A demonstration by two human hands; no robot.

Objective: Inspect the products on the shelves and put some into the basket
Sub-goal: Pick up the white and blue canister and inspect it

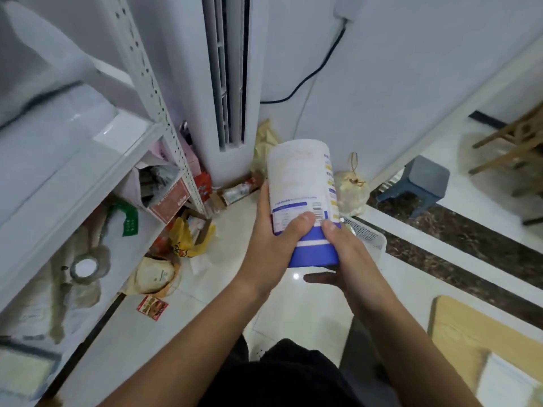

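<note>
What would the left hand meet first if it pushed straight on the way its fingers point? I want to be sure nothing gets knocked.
The left hand grips the white and blue canister and points up and away. Beyond it lie the yellowish bag and the standing air conditioner; the bag probably comes first, though depth is unclear.

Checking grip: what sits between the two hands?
In the head view, only the white-and-blue cylindrical canister lies between them. The left hand grips its near left side and the right hand its blue base end, thumbs on the label.
</note>
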